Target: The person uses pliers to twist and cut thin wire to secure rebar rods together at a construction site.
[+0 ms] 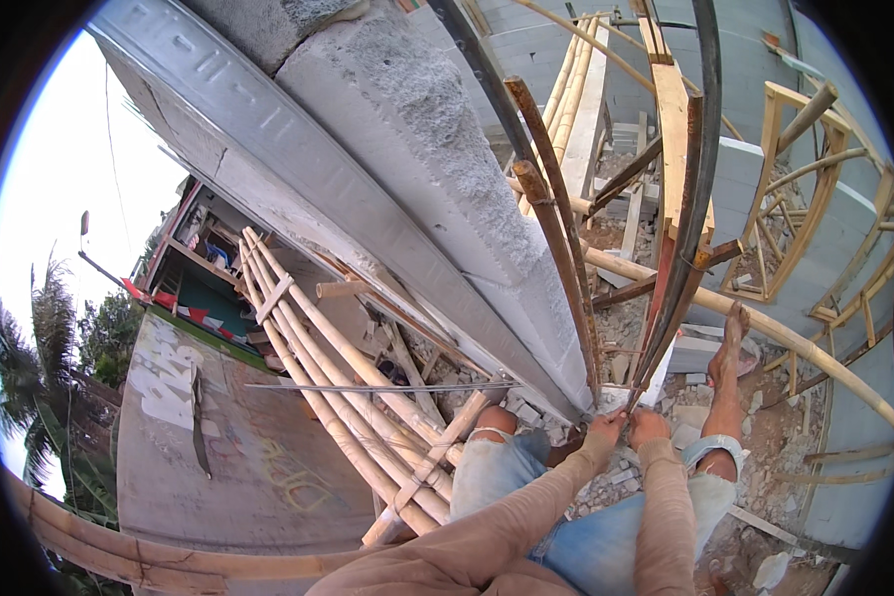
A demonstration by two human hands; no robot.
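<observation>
My left hand (604, 435) and my right hand (649, 427) are close together in front of me, low at the foot of several upright bars. Both are closed, with fingers bent inward. Whatever they grip is too small or hidden to make out. Just beyond them, dark, rusty bars (668, 313) run down to a narrow end by my fingers. More rusty bars (556, 233) stand left of these, along a pale block wall (447, 149). My legs in light blue jeans (596, 536) are spread on either side of my hands.
A long grey metal profile (318, 184) lies along the wall. Bamboo poles (338, 387) with crosspieces slope at left; another bamboo pole (775, 333) crosses at right, under my bare foot (730, 333). Broken rubble (690, 407) covers the ground below. Wooden frames (780, 268) stand at far right.
</observation>
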